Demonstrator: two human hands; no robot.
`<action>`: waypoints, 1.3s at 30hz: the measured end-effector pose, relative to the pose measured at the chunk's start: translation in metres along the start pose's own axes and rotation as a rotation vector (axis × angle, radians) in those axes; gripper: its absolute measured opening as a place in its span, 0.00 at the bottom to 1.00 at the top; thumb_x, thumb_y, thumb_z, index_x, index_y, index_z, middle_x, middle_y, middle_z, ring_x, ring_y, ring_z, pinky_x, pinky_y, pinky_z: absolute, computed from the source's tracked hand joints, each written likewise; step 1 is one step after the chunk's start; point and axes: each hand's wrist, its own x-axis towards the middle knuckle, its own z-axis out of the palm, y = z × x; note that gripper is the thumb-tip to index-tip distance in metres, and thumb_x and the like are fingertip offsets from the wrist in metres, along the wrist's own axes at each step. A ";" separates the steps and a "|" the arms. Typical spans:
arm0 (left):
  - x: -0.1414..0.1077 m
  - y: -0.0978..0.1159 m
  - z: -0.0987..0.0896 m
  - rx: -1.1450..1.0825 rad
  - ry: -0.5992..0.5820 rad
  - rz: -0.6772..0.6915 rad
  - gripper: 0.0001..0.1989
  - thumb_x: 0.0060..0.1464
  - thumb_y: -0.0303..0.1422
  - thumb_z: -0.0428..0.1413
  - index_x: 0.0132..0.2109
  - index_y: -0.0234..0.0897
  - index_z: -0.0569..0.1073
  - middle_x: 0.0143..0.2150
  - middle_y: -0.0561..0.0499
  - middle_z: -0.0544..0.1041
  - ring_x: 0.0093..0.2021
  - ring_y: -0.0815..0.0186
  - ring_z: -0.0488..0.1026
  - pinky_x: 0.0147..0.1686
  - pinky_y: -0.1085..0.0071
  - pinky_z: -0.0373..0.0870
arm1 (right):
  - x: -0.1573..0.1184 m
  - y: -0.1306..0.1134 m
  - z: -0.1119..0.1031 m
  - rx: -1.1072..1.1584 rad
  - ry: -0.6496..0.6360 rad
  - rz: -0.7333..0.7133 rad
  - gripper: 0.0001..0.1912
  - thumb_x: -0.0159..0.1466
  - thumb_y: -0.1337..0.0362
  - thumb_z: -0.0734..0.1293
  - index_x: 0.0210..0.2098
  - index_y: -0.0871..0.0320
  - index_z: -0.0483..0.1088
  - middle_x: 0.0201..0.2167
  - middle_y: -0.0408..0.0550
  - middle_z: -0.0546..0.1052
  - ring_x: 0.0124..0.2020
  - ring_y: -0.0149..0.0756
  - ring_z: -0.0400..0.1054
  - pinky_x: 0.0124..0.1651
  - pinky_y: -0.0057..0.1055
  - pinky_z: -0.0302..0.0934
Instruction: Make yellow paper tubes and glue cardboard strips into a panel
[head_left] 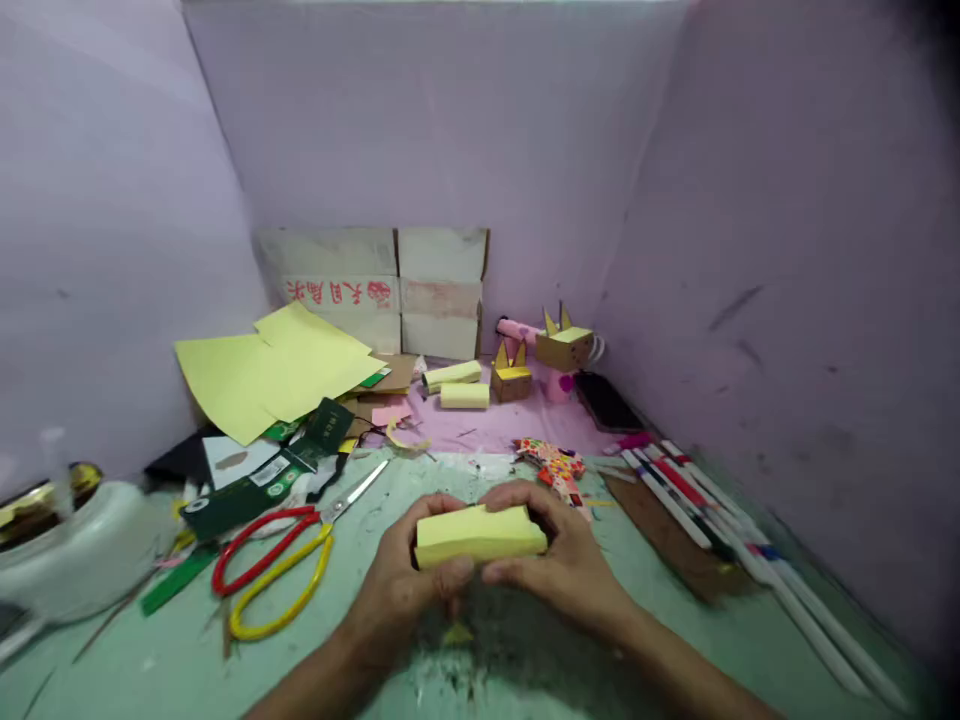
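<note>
Between my two hands, just above the green tabletop, is a yellow paper tube lying crosswise. My left hand grips its left end, thumb in front and fingers behind. Around the right end my right hand is closed the same way, its thumb near the left one. Scissors with one red and one yellow handle lie left of my left hand, blades apart. Beyond my right hand sits a flower-patterned piece. Two more yellow paper rolls rest farther back.
Yellow paper sheets and dark green card scraps cover the left side. A white pot stands far left. Small boxes with pointed ears, a phone and several markers are at right. Cardboard leans on the back wall.
</note>
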 end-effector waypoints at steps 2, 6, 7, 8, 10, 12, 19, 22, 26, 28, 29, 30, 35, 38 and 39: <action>0.000 0.001 0.002 0.042 0.018 0.045 0.29 0.39 0.43 0.63 0.45 0.36 0.62 0.31 0.53 0.70 0.25 0.71 0.63 0.21 0.76 0.63 | -0.002 0.004 0.000 0.022 -0.011 -0.006 0.22 0.43 0.55 0.76 0.33 0.55 0.68 0.33 0.45 0.73 0.36 0.38 0.68 0.36 0.30 0.62; -0.001 0.005 0.005 0.145 0.021 0.076 0.27 0.36 0.41 0.63 0.42 0.35 0.63 0.30 0.53 0.69 0.28 0.70 0.63 0.24 0.76 0.62 | -0.004 0.009 -0.002 0.074 -0.025 -0.060 0.25 0.40 0.53 0.78 0.33 0.54 0.67 0.35 0.44 0.72 0.39 0.39 0.67 0.39 0.30 0.61; -0.002 0.007 0.006 0.169 0.022 0.074 0.26 0.36 0.41 0.63 0.42 0.35 0.64 0.30 0.54 0.69 0.28 0.70 0.63 0.24 0.76 0.61 | -0.004 0.010 -0.002 0.087 -0.032 -0.077 0.26 0.39 0.53 0.78 0.33 0.53 0.67 0.35 0.44 0.72 0.39 0.38 0.67 0.39 0.30 0.61; -0.003 0.008 0.007 0.192 0.029 0.075 0.25 0.36 0.39 0.63 0.41 0.35 0.65 0.30 0.54 0.69 0.27 0.70 0.63 0.24 0.76 0.61 | -0.004 0.010 -0.003 0.090 -0.042 -0.093 0.26 0.39 0.53 0.78 0.33 0.52 0.67 0.36 0.43 0.71 0.39 0.38 0.67 0.39 0.29 0.61; -0.004 0.011 0.008 0.242 0.066 0.085 0.22 0.36 0.36 0.63 0.40 0.35 0.66 0.29 0.55 0.68 0.28 0.71 0.62 0.25 0.76 0.61 | -0.004 0.011 -0.005 0.051 -0.071 -0.123 0.23 0.42 0.55 0.77 0.35 0.51 0.66 0.38 0.43 0.71 0.41 0.38 0.67 0.41 0.29 0.61; -0.005 0.013 0.009 0.276 0.120 0.091 0.20 0.37 0.32 0.62 0.39 0.35 0.66 0.29 0.56 0.68 0.28 0.72 0.62 0.26 0.77 0.61 | -0.003 0.010 -0.007 -0.026 -0.094 -0.166 0.19 0.48 0.58 0.75 0.36 0.50 0.67 0.42 0.44 0.70 0.45 0.39 0.65 0.45 0.31 0.59; -0.001 0.012 0.004 -0.104 0.053 -0.047 0.27 0.33 0.35 0.64 0.41 0.34 0.64 0.27 0.54 0.70 0.21 0.73 0.63 0.16 0.77 0.62 | -0.003 0.010 -0.014 -0.090 -0.132 -0.186 0.15 0.52 0.62 0.73 0.38 0.47 0.69 0.45 0.45 0.68 0.49 0.39 0.63 0.46 0.30 0.60; 0.001 0.010 0.001 -0.178 0.071 -0.054 0.27 0.33 0.34 0.65 0.41 0.33 0.64 0.26 0.55 0.71 0.18 0.75 0.62 0.14 0.79 0.61 | -0.003 0.010 -0.015 -0.070 -0.128 -0.158 0.15 0.52 0.62 0.73 0.38 0.47 0.69 0.47 0.45 0.67 0.50 0.39 0.62 0.44 0.30 0.61; 0.003 0.007 -0.002 -0.190 0.064 -0.046 0.26 0.35 0.34 0.65 0.42 0.33 0.64 0.23 0.56 0.69 0.17 0.76 0.61 0.14 0.79 0.61 | -0.002 0.010 -0.014 -0.037 -0.100 -0.141 0.12 0.53 0.64 0.73 0.35 0.48 0.69 0.46 0.45 0.68 0.47 0.38 0.64 0.40 0.29 0.62; 0.004 0.007 -0.003 -0.171 0.038 -0.039 0.27 0.35 0.35 0.65 0.42 0.33 0.63 0.24 0.56 0.70 0.18 0.75 0.61 0.14 0.79 0.61 | -0.001 0.010 -0.014 -0.044 -0.080 -0.137 0.10 0.52 0.64 0.73 0.32 0.50 0.69 0.43 0.45 0.69 0.45 0.37 0.65 0.40 0.29 0.61; 0.004 0.008 -0.003 -0.152 0.033 -0.034 0.27 0.34 0.36 0.65 0.42 0.34 0.63 0.25 0.55 0.70 0.18 0.75 0.62 0.15 0.78 0.62 | -0.001 0.009 -0.014 -0.048 -0.069 -0.134 0.09 0.52 0.64 0.73 0.31 0.51 0.69 0.42 0.45 0.70 0.45 0.37 0.65 0.39 0.29 0.61; 0.003 0.008 -0.003 -0.121 0.034 -0.027 0.28 0.34 0.36 0.65 0.42 0.34 0.64 0.26 0.55 0.70 0.19 0.74 0.63 0.16 0.78 0.62 | 0.000 0.008 -0.013 -0.049 -0.061 -0.131 0.09 0.52 0.63 0.73 0.29 0.52 0.68 0.42 0.45 0.70 0.44 0.37 0.66 0.40 0.29 0.61; -0.001 0.012 0.001 0.114 0.093 0.066 0.24 0.35 0.34 0.64 0.40 0.34 0.66 0.28 0.55 0.69 0.24 0.74 0.62 0.21 0.79 0.61 | 0.000 0.004 -0.014 -0.058 -0.044 -0.153 0.07 0.52 0.64 0.73 0.27 0.53 0.70 0.41 0.46 0.72 0.43 0.38 0.67 0.42 0.32 0.60; -0.002 0.012 0.004 0.108 0.074 0.030 0.24 0.36 0.33 0.64 0.41 0.34 0.65 0.28 0.55 0.69 0.24 0.74 0.62 0.21 0.79 0.62 | -0.002 0.002 -0.014 -0.096 -0.052 -0.158 0.07 0.51 0.65 0.73 0.29 0.53 0.72 0.41 0.47 0.73 0.43 0.40 0.67 0.44 0.33 0.60; -0.002 0.012 0.004 0.074 0.055 0.004 0.25 0.35 0.34 0.64 0.42 0.34 0.64 0.28 0.55 0.69 0.24 0.74 0.63 0.21 0.78 0.62 | -0.002 0.001 -0.013 -0.090 -0.045 -0.135 0.06 0.50 0.65 0.73 0.28 0.53 0.72 0.40 0.47 0.73 0.43 0.39 0.68 0.43 0.33 0.60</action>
